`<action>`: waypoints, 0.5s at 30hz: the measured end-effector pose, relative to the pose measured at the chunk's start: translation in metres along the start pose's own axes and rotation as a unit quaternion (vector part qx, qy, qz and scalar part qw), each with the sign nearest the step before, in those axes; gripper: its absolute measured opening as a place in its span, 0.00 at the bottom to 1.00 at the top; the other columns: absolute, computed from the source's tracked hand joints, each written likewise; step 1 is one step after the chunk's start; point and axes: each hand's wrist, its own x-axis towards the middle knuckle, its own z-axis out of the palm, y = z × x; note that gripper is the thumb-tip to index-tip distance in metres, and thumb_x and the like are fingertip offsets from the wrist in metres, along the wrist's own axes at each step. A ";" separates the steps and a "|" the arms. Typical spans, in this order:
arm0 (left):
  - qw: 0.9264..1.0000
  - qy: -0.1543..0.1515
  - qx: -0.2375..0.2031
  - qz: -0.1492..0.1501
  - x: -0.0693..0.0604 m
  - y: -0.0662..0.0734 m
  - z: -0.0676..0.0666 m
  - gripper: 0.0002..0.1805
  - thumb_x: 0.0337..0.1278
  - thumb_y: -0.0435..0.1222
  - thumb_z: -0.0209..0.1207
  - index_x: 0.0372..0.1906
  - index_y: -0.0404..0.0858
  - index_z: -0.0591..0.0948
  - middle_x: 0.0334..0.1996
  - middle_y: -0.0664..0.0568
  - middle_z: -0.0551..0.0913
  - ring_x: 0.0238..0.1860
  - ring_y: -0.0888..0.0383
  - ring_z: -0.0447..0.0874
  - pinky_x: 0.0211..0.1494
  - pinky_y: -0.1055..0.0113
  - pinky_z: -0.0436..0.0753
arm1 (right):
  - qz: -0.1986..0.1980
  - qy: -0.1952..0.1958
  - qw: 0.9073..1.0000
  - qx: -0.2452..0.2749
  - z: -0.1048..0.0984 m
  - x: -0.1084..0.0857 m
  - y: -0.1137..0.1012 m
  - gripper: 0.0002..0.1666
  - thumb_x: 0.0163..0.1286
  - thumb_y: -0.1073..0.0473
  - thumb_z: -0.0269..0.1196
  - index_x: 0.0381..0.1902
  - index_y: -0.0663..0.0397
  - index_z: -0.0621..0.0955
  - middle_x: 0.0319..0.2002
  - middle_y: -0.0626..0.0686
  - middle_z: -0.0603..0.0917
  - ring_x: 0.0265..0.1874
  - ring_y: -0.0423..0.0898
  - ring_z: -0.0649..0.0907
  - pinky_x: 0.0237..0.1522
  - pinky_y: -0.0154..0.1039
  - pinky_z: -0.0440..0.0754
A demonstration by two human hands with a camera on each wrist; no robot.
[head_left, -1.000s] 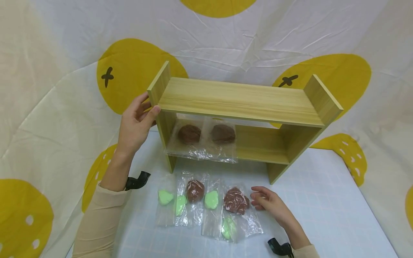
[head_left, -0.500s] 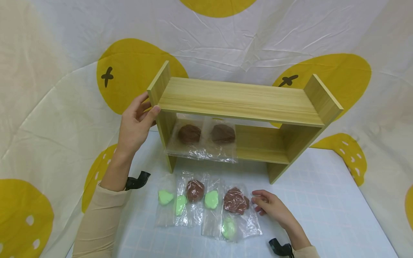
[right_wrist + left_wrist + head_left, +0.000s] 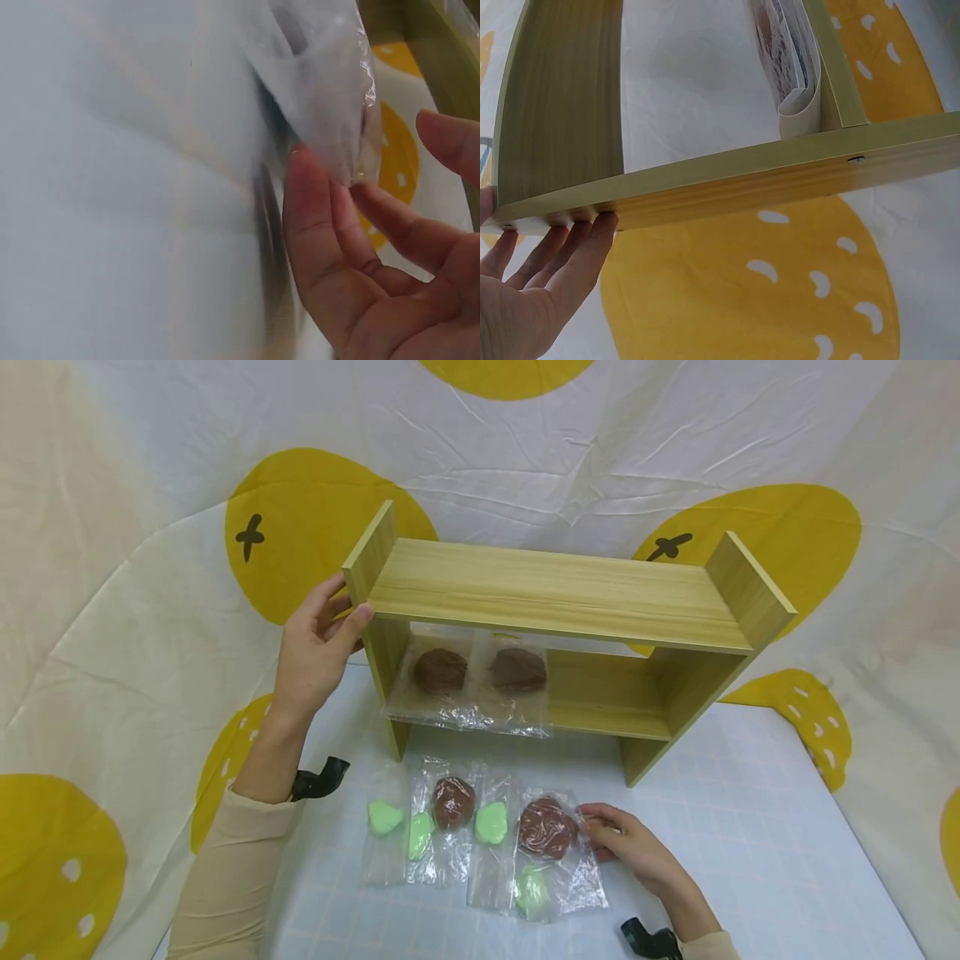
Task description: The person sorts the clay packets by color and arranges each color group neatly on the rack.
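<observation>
A two-tier wooden shelf (image 3: 540, 589) stands on the table. My left hand (image 3: 318, 643) holds its left side panel, thumb over the front edge; in the left wrist view the fingers (image 3: 577, 259) lie against the panel's outer face. On the lower tier lie two clear bags with brown round pieces (image 3: 440, 672). Several bags lie in front of the shelf. My right hand (image 3: 633, 847) touches the right edge of the rightmost bag, with a brown round piece (image 3: 547, 827) inside. In the right wrist view, fingertips meet the plastic bag (image 3: 330, 112), thumb apart.
Light green pieces (image 3: 491, 823) show in several of the front bags, and another brown piece (image 3: 453, 803) lies among them. The table has a pale checked cloth (image 3: 750, 860). Behind the shelf hangs a white cloth (image 3: 540, 468) with yellow patterns.
My right hand has moved slightly down, then left onto the edge of the rightmost bag. The bag has shifted a little and its brown piece looks rounder. My left hand has stayed still.
</observation>
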 end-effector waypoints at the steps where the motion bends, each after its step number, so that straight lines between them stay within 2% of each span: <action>1: 1.000 0.000 0.001 0.001 0.000 0.000 0.000 0.27 0.66 0.35 0.63 0.69 0.46 0.75 0.59 0.39 0.79 0.52 0.52 0.84 0.45 0.68 0.86 | 0.000 -0.007 1.000 0.001 0.000 0.000 0.001 0.33 0.76 0.57 0.59 0.69 0.74 0.65 0.49 0.62 0.79 0.42 0.52 0.81 0.40 0.44 0.85; 6: 1.000 -0.001 0.003 0.002 0.000 -0.001 0.000 0.27 0.67 0.35 0.63 0.70 0.47 0.74 0.60 0.40 0.79 0.51 0.52 0.85 0.45 0.68 0.86 | 0.010 -0.048 0.999 0.003 0.000 -0.002 0.004 0.38 0.78 0.55 0.57 0.77 0.61 0.57 0.50 0.62 0.80 0.28 0.43 0.75 0.30 0.35 0.77; 10: 1.000 -0.001 0.000 0.000 0.000 -0.001 0.000 0.27 0.67 0.35 0.63 0.70 0.47 0.74 0.60 0.40 0.79 0.51 0.52 0.85 0.45 0.68 0.86 | 0.002 -0.082 0.996 0.036 0.001 -0.002 0.009 0.44 0.75 0.59 0.60 0.80 0.55 0.50 0.44 0.62 0.82 0.26 0.42 0.77 0.29 0.34 0.80; 12: 1.000 -0.001 -0.001 0.000 0.000 -0.001 0.000 0.27 0.67 0.35 0.63 0.70 0.47 0.75 0.60 0.39 0.79 0.51 0.52 0.85 0.45 0.68 0.86 | -0.003 -0.088 0.995 0.052 0.001 -0.002 0.011 0.47 0.74 0.62 0.61 0.80 0.55 0.48 0.41 0.61 0.82 0.30 0.43 0.81 0.33 0.36 0.83; 15: 1.000 -0.001 -0.002 0.000 0.000 -0.001 0.000 0.27 0.66 0.35 0.63 0.69 0.46 0.75 0.59 0.39 0.79 0.51 0.51 0.85 0.45 0.68 0.86 | -0.006 -0.076 0.995 0.066 0.001 -0.002 0.015 0.48 0.72 0.65 0.63 0.79 0.61 0.48 0.40 0.58 0.83 0.32 0.44 0.83 0.36 0.36 0.85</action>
